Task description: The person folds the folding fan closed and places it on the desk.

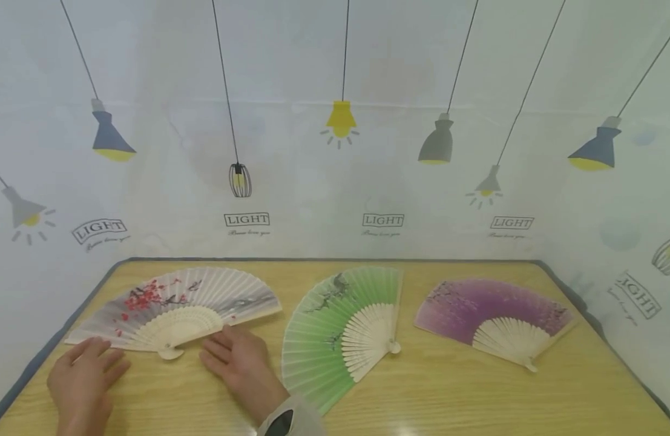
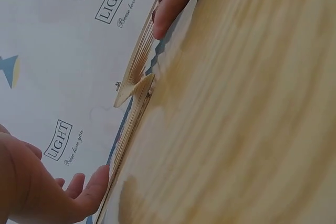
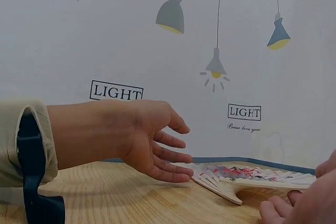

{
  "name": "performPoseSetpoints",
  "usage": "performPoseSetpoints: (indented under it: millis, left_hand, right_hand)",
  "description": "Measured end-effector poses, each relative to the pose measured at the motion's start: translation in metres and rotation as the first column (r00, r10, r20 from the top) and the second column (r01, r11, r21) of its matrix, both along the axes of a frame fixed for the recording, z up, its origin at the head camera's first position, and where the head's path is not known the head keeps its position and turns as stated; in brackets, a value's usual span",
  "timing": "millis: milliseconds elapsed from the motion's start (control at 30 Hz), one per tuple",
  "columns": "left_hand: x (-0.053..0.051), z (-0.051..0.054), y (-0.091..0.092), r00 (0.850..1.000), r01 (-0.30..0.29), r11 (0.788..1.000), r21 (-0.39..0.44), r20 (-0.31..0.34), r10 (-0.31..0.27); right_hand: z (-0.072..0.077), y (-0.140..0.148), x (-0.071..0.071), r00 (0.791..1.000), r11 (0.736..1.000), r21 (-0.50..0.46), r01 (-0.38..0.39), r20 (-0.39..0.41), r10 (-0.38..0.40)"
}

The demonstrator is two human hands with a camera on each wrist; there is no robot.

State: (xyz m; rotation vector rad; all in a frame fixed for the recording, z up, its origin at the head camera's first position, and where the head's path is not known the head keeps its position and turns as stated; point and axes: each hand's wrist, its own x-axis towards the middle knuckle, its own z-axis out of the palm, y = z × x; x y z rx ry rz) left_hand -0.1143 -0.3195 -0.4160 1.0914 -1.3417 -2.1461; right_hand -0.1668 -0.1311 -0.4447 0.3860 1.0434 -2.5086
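- currently: white fan (image 1: 177, 318), spread, left on surface (image 1: 449, 393)
- left hand (image 1: 86, 375): fingers loosely bent, gripping nothing, at fan's left end
- right hand (image 1: 239, 357): relaxed, gripping nothing, at fan's lower right edge
- green fan (image 1: 335, 321), purple fan (image 1: 465, 312): spread, rightward

Left hand (image 1: 86, 381) and right hand (image 1: 241, 364) reach loosely forward.

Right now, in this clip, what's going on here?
A person's left hand is at the left edge of a spread white fan with red blossoms, and the right hand is at its lower edge, just right of the pivot, the right fingers extended. A green fan lies spread in the middle of the wooden table, and a purple fan lies spread on the right.
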Motion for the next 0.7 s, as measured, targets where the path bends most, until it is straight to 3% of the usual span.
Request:
performPoseSetpoints:
  millis: [233, 500, 700]
  left_hand:
    - [0.0020, -0.0005, -0.0007, 0.995, -0.071, 0.997, 0.030, -0.071, 0.073]
    - [0.0028, -0.0012, -0.0007, 0.993, -0.105, 0.994, 0.023, -0.055, 0.106]
    - [0.0016, -0.0027, 0.0009, 0.989, -0.138, 0.990, 0.009, -0.050, 0.139]
  right_hand:
    - [-0.0008, -0.0066, 0.0024, 0.999, 0.997, 0.066, 0.041, -0.005, -0.040]
    - [0.0033, -0.0070, -0.0005, 0.987, 0.984, 0.073, 0.161, -0.028, -0.160]
    - [0.0047, -0.0040, 0.0004, 0.983, 0.982, 0.053, 0.181, -0.037, -0.179]
